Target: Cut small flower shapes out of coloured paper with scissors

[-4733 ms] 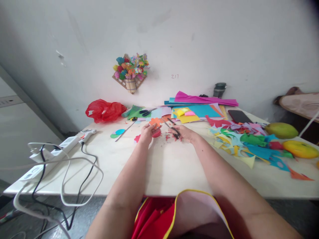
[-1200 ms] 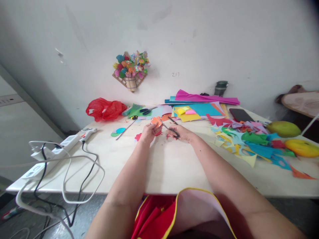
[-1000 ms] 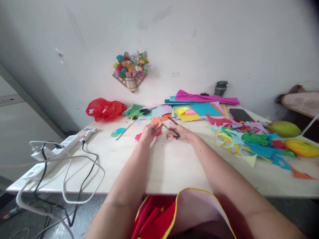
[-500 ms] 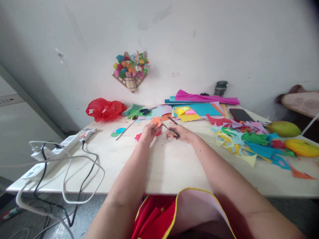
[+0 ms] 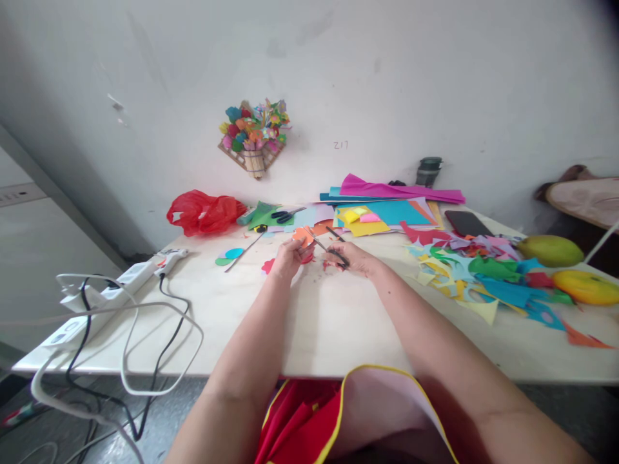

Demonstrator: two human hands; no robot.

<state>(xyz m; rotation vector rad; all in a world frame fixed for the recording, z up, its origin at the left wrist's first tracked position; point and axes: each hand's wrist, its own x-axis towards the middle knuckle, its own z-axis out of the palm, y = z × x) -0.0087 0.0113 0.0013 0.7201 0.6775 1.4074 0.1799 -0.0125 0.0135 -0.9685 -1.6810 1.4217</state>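
Observation:
Pinched in my left hand (image 5: pixel 289 256) is a small orange paper piece (image 5: pixel 302 236) with a rounded, petal-like edge. My right hand (image 5: pixel 355 258) is closed round the dark handles of a pair of scissors (image 5: pixel 340 257), whose blades point up and left to the orange paper's edge. Whether the blades touch the paper I cannot tell. Below the left hand lies a red paper flower (image 5: pixel 267 265), and something red (image 5: pixel 307 258) shows between the hands, partly hidden. Tiny scraps are scattered on the table under the scissors.
Paper scraps (image 5: pixel 483 267), a phone (image 5: pixel 467 223) and two yellow-green fruits (image 5: pixel 550 250) lie at right. Coloured sheets (image 5: pixel 391 212), dark-handled scissors (image 5: pixel 283 216) and a red plastic bag (image 5: pixel 206 212) are at the back. A power strip (image 5: pixel 113 293) with loose cables occupies the left edge.

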